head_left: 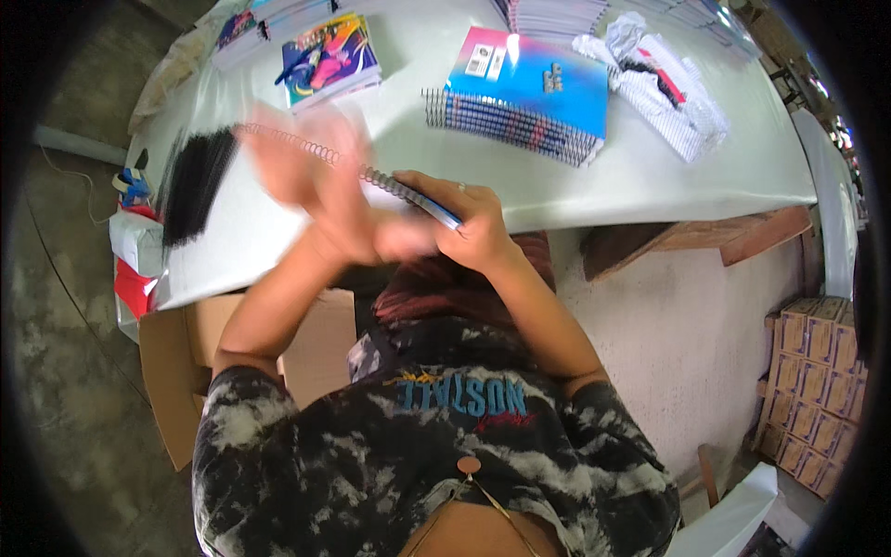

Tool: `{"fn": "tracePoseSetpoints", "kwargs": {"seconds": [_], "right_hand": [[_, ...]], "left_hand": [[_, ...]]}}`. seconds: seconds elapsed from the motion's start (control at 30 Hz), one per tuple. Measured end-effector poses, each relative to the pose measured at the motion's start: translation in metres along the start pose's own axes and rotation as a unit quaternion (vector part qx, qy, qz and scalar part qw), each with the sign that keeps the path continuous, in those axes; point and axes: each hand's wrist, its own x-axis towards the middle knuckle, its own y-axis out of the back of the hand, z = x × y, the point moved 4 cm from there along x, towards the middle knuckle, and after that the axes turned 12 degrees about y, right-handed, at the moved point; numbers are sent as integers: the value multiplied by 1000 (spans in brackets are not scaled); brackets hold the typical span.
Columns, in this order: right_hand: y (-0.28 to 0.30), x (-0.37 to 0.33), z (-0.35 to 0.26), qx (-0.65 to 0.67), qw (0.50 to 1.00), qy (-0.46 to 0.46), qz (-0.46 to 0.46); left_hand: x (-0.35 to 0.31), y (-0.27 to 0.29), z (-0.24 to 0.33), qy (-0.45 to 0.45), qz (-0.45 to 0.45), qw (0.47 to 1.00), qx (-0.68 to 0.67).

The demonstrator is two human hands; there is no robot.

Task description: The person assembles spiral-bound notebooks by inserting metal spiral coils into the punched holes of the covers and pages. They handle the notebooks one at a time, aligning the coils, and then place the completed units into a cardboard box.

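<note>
My right hand (478, 226) grips a thin notebook (436, 210), seen nearly edge-on, with the fingers wrapped over its side. A spiral wire coil (316, 148) runs along the notebook's edge and sticks out well past it toward the upper left. My left hand (325, 181) is beside that loose length of coil, smeared by motion, so its fingers cannot be read. A bundle of black coils (198, 186) lies on the white table (390, 111) to the left of my left hand.
A stack of blue-and-pink spiral notebooks (534, 88) stands ahead. Colourful books (331, 58) sit at the far left, crumpled striped paper (673, 97) at the far right. A tape dispenser (133, 186) is at the left edge, a cardboard box (316, 339) below the table, stacked cartons (817, 381) at right.
</note>
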Motion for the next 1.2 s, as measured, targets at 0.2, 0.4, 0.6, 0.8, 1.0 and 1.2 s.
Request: {"fn": "tracePoseSetpoints", "kwargs": {"seconds": [0.2, 0.4, 0.6, 0.8, 1.0, 1.2], "right_hand": [[-1, -2, 8, 53, 996, -20, 70], [-6, 5, -2, -52, 998, 46, -12], [3, 2, 4, 4, 1000, -15, 25], [4, -11, 7, -5, 1000, -8, 12], [-16, 18, -62, 159, 973, 169, -4], [29, 42, -113, -42, 989, 128, -63]], "left_hand": [[-13, -13, -10, -67, 68, 995, 12], [48, 29, -10, -2, 162, 978, 134], [3, 0, -23, -57, 17, 989, -135], [14, -11, 2, -9, 26, 999, 30], [-42, 10, 20, 178, 87, 951, -237], [-5, 67, 49, 335, 121, 833, -423]]}}
